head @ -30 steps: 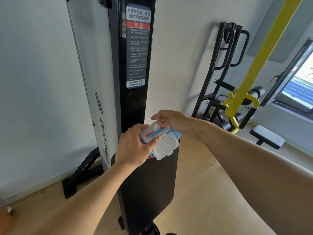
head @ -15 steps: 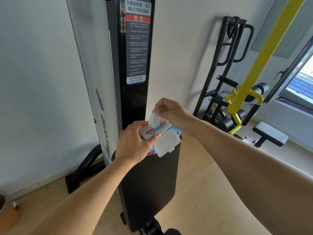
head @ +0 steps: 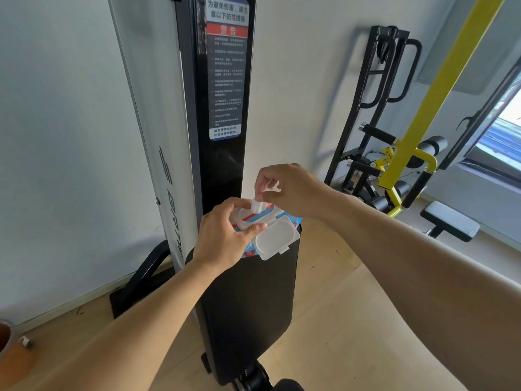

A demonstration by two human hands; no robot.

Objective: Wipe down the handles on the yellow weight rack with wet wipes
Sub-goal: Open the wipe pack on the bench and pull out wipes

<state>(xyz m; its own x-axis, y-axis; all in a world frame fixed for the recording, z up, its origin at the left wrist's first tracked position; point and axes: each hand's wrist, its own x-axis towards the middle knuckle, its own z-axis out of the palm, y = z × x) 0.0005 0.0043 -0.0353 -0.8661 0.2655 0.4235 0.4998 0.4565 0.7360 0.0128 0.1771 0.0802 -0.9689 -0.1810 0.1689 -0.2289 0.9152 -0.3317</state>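
Right hand [head: 287,189] pinches 1 wet wipe [head: 257,206] half-drawn from the pack [head: 262,221]. Left hand [head: 225,238] grips pack on black bench [head: 248,306]. Step: fetching the wipe. Next: pull free, cross to yellow rack [head: 439,88], well apart, far right.

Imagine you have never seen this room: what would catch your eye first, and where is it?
At centre, two hands meet over a wet wipe pack resting on top of a black padded bench: the left hand holds the pack, its white lid flipped open, while the right hand pinches a wipe at its opening. At right a bright yellow weight rack slants upward, and behind the hands stands a black column with a warning label.
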